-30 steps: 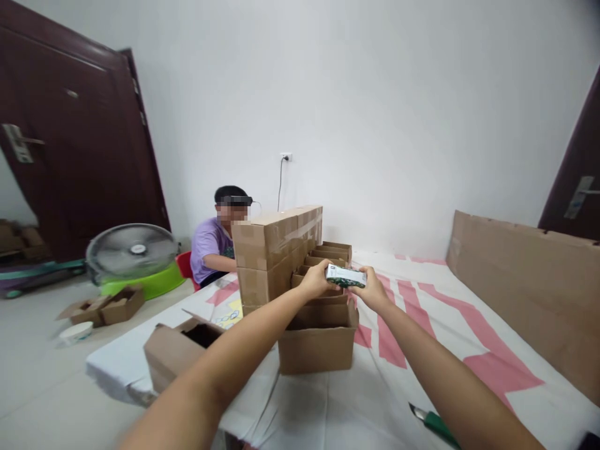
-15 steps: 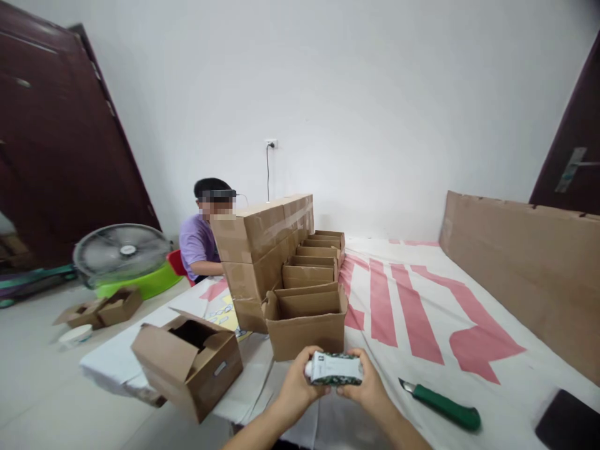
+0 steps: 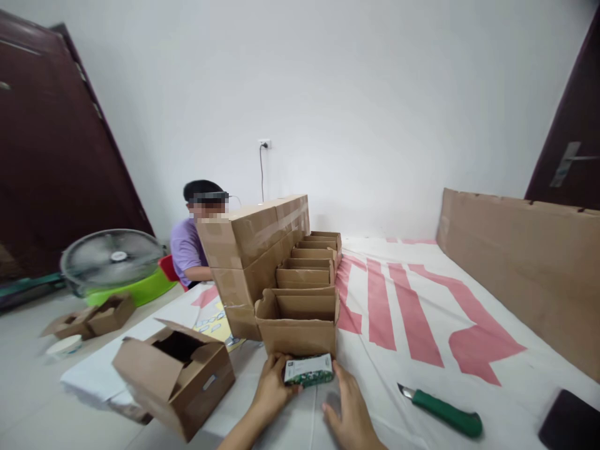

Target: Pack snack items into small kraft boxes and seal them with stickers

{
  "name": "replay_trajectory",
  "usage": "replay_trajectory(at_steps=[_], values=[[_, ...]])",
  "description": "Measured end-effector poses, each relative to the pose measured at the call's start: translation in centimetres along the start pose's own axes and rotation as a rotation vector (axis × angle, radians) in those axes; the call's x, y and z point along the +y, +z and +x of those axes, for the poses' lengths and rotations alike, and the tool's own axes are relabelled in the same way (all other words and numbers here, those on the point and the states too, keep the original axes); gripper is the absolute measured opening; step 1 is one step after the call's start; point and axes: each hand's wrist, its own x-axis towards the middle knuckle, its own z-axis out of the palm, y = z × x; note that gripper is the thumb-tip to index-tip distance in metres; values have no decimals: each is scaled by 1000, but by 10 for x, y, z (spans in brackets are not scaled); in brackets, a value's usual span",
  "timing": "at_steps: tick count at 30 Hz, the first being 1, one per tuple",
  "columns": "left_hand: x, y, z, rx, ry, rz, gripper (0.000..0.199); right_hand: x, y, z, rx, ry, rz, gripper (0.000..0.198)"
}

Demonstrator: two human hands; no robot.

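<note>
A small white-and-green patterned box [image 3: 308, 370] is at the near side of the closest open cardboard bin [image 3: 297, 334]. My left hand [image 3: 272, 386] grips its left end, thumb at the near side and fingers behind. At its right end is my right hand [image 3: 349, 403], with thumb and fingers spread; the index fingertip is beside the box, and I cannot tell if it touches. A green-handled utility knife [image 3: 445, 412] lies on the table to the right of my right hand.
An open cardboard box [image 3: 187, 390] stands at the left table edge. Stacked cartons [image 3: 255, 250] form a wall, with several open bins beside it. Behind the wall sits a person [image 3: 187, 250]. A cardboard panel [image 3: 515, 269] edges the right; a black object [image 3: 569, 419] lies near right.
The small box has moved left and down toward the table, near the front bin. My right hand has opened away from its right end, while my left hand keeps hold. The view has shifted slightly.
</note>
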Motion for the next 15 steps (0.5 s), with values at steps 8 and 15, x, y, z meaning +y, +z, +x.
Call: replay_trajectory(at_steps=[8, 15], values=[[13, 4, 43, 4, -39, 181, 47, -13, -5, 1, -28, 0, -93, 58], [7, 25, 80, -29, -131, 153, 53, -19, -78, 4, 79, 59, -110, 43]])
